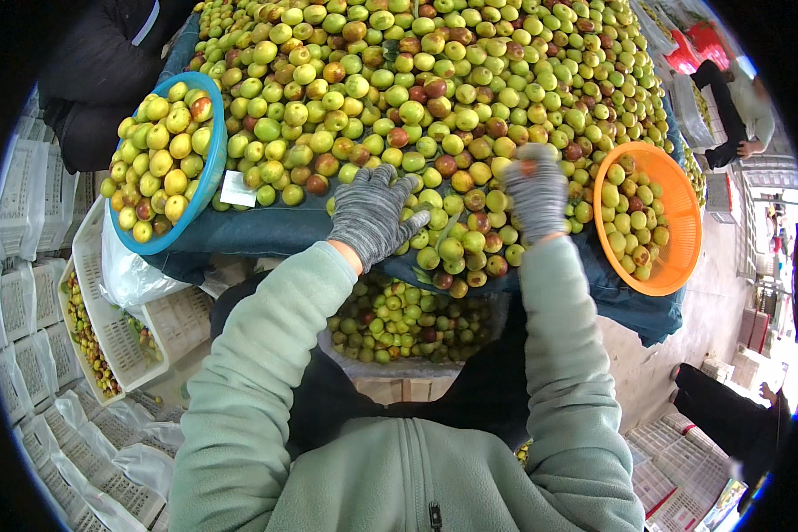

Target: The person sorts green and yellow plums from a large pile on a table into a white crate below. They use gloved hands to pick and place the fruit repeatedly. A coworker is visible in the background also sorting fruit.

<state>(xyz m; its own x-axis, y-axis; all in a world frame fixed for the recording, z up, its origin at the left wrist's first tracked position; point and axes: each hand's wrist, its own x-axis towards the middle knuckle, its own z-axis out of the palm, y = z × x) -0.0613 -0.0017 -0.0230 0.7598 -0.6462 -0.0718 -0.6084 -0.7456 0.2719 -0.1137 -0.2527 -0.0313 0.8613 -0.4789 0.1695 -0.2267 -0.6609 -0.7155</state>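
A heap of green and reddish-brown jujubes (439,86) covers the dark blue cloth-covered table (259,233) before me. My left hand (376,213), in a grey knit glove, rests palm down at the heap's near edge, fingers apart, touching fruit. My right hand (538,193), in a matching glove, is over the fruit to the right. It is blurred by motion, with a reddish spot by its fingers; whether it holds a jujube is unclear. Below the table edge, between my knees, a lined crate (399,369) holds more jujubes.
A blue basket (221,133) of jujubes tilts at the left corner, an orange basket (685,239) at the right. A white paper tag (238,189) lies near the blue one. White plastic crates (116,339) stand at left. Other people (731,425) are at right; a dark-clothed person (100,80) is upper left.
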